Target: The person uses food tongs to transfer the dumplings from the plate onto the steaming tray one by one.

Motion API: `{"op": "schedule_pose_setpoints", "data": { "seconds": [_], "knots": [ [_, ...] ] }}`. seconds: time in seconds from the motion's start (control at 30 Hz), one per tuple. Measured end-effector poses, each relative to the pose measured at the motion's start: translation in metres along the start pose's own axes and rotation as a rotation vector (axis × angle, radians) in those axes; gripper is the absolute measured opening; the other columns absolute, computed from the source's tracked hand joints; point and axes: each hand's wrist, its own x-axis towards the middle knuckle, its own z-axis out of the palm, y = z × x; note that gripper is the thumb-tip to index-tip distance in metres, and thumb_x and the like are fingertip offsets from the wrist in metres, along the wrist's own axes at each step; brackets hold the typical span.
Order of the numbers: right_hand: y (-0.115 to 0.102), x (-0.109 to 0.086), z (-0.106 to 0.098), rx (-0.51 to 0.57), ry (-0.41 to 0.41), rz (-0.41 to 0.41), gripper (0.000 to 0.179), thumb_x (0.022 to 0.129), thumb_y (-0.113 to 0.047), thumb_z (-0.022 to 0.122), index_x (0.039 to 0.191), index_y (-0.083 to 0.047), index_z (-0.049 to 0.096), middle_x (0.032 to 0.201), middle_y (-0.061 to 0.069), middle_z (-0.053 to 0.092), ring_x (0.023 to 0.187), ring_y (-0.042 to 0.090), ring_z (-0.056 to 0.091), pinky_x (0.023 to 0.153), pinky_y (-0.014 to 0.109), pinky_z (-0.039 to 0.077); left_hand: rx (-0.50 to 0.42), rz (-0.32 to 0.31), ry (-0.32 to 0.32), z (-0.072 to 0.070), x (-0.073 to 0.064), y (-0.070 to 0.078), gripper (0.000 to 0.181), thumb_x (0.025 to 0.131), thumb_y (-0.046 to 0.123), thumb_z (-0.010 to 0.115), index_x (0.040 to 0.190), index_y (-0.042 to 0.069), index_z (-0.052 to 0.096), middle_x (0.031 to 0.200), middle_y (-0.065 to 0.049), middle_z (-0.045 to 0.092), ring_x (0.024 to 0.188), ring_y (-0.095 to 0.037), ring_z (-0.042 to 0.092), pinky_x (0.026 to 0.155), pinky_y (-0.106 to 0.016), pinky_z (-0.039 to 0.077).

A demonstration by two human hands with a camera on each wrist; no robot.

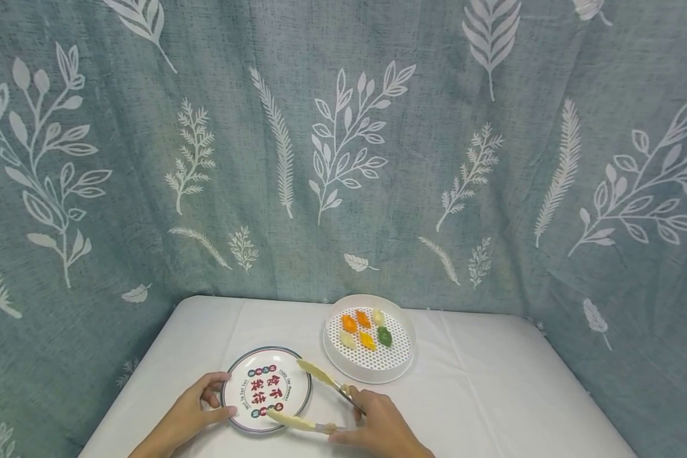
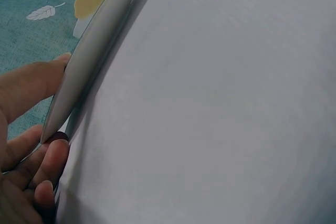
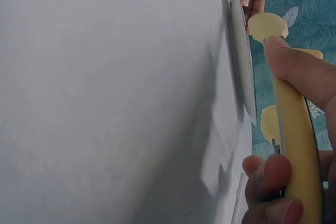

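Note:
A white plate [image 1: 252,374] with a dark blue rim and red lettering stands at the table's front left. My left hand [image 1: 194,410] grips its left edge, thumb and fingers around the rim; the left wrist view shows the plate [image 2: 92,56] edge-on between thumb and fingers. My right hand [image 1: 380,423] holds a pair of tongs [image 1: 320,374] with pale yellow tips. The tongs are spread wide, one tip at the plate's right edge, the other over its near edge, with nothing between them. In the right wrist view, thumb and fingers wrap the yellow tong handle [image 3: 296,140].
Behind and right of the plate sits a round white steamer tray [image 1: 332,346] with a perforated bottom. Several small dumpling-shaped pieces [image 1: 367,341] in orange, yellow, cream and green lie in it. A white cloth covers the table [image 1: 481,381]; a teal leaf-patterned curtain [image 1: 378,254] surrounds it.

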Motion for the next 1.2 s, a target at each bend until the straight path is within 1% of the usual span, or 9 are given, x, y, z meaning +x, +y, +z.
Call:
{"op": "schedule_pose_setpoints", "data": {
  "seconds": [0.3,0.47,0.6,0.7,0.77,0.87,1.0,1.1,1.2],
  "knots": [
    [-0.001,-0.002,0.003,-0.042,-0.035,0.022,0.060,0.066,-0.062,0.089,0.096,-0.018,0.062,0.070,-0.007,0.052,0.059,0.005,0.043,0.053,0.025,0.037,-0.005,0.006,-0.008,0.000,-0.001,0.003,0.084,0.068,0.036,0.095,0.139,0.010,0.058,0.092,-0.004,0.056,0.079,-0.021,0.046,0.066,-0.029,0.041],
    [-0.006,-0.002,0.004,-0.181,-0.027,0.014,0.062,0.066,-0.071,0.084,0.092,-0.020,0.059,0.070,-0.011,0.050,0.061,0.005,0.043,0.055,0.026,0.038,0.008,-0.001,-0.010,-0.005,-0.002,0.003,0.084,0.068,0.035,0.095,0.139,0.010,0.058,0.091,-0.004,0.056,0.079,-0.021,0.046,0.065,-0.030,0.040],
    [-0.012,-0.004,0.005,-0.300,-0.012,0.011,0.082,0.066,-0.078,0.079,0.112,-0.011,0.070,0.076,-0.010,0.051,0.067,0.007,0.044,0.058,0.028,0.040,0.025,-0.005,-0.008,-0.007,-0.004,0.003,0.082,0.070,0.033,0.095,0.139,0.010,0.058,0.092,-0.004,0.056,0.079,-0.020,0.046,0.066,-0.029,0.041],
    [-0.015,-0.006,0.005,-0.354,-0.003,0.006,0.099,0.065,-0.080,0.077,0.131,-0.008,0.069,0.090,-0.007,0.057,0.076,0.008,0.046,0.065,0.030,0.046,0.026,-0.009,-0.010,-0.007,-0.004,0.003,0.081,0.071,0.032,0.095,0.139,0.011,0.058,0.092,-0.004,0.056,0.079,-0.020,0.046,0.066,-0.029,0.040],
    [-0.016,-0.008,0.005,-0.373,-0.002,0.004,0.102,0.064,-0.080,0.077,0.135,-0.008,0.067,0.099,-0.005,0.058,0.081,0.009,0.046,0.070,0.032,0.049,0.023,-0.008,-0.008,-0.005,-0.004,0.002,0.081,0.070,0.033,0.095,0.139,0.011,0.058,0.092,-0.004,0.056,0.079,-0.020,0.046,0.066,-0.029,0.040],
    [-0.016,-0.011,0.004,-0.352,-0.025,0.028,0.103,0.063,-0.078,0.079,0.137,-0.008,0.066,0.106,-0.003,0.059,0.085,0.009,0.046,0.076,0.035,0.051,0.015,0.000,-0.009,-0.003,-0.005,0.000,0.082,0.069,0.033,0.095,0.139,0.010,0.058,0.093,-0.004,0.056,0.079,-0.020,0.046,0.065,-0.029,0.040],
    [-0.019,-0.013,0.001,-0.301,-0.090,0.062,0.103,0.066,-0.078,0.079,0.143,-0.011,0.062,0.109,-0.005,0.058,0.086,0.009,0.048,0.080,0.037,0.051,0.027,0.007,-0.026,-0.011,-0.007,-0.002,0.077,0.074,0.033,0.092,0.139,0.008,0.058,0.099,-0.003,0.060,0.082,-0.018,0.050,0.068,-0.028,0.043],
    [-0.018,-0.015,-0.011,-0.274,-0.113,0.050,0.097,0.071,-0.078,0.075,0.144,-0.015,0.061,0.115,-0.004,0.059,0.090,0.011,0.054,0.082,0.039,0.052,0.041,0.027,-0.061,-0.025,-0.006,-0.001,0.067,0.084,0.036,0.085,0.139,0.009,0.057,0.109,-0.004,0.064,0.089,-0.017,0.056,0.074,-0.029,0.048],
    [-0.009,-0.017,-0.034,-0.225,-0.071,0.014,0.083,0.079,-0.072,0.074,0.140,-0.016,0.064,0.125,0.001,0.061,0.096,0.016,0.061,0.082,0.041,0.054,0.076,0.102,-0.073,-0.045,-0.007,0.005,0.059,0.093,0.036,0.077,0.140,0.009,0.055,0.118,-0.008,0.064,0.096,-0.017,0.061,0.078,-0.033,0.052]
  ]
}}
